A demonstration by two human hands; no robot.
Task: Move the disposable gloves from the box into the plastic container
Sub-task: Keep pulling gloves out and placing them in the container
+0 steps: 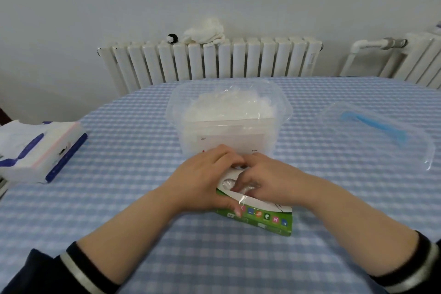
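In box (262, 218) opening: gloves (229, 182) under right hand (267, 180).

Both forearms are reaching in from the bottom corners of the frame, bare to the pushed-up dark sleeves, and converging at lower centre. The left hand (202, 179) is lying palm down with its fingers curling over the far side and its thumb pressing down toward the bottom of the frame. The right hand (267, 179) is sitting just beside it, knuckles up, fingers bending inward and pinching. The two hands are touching at the fingertips.
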